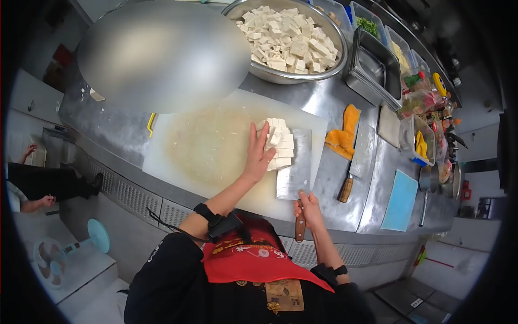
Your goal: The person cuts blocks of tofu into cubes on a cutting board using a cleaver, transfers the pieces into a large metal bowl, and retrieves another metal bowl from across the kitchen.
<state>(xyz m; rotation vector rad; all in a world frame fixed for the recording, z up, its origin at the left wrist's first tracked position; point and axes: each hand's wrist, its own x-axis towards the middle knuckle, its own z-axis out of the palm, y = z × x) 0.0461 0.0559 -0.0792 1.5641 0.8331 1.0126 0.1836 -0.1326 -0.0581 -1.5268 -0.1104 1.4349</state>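
Observation:
On the white cutting board point(205, 178) lies a block of white tofu point(280, 144) cut into pieces. My left hand point(259, 153) rests with its fingers apart against the block's left side. The wooden handle of a broad cleaver point(294, 170) is in my right hand point(308, 209). Its blade lies flat and touches the tofu's right side, partly under or beside it; which one I cannot tell. A large metal bowl point(340, 60) beyond the board holds many tofu cubes point(286, 35).
Right of the board are an orange cloth point(345, 132), a second cleaver point(362, 154), a blue cloth point(400, 201) and metal trays point(372, 67). A big blurred shape point(162, 54) covers the upper left. Another person's hand point(47, 201) shows at the far left.

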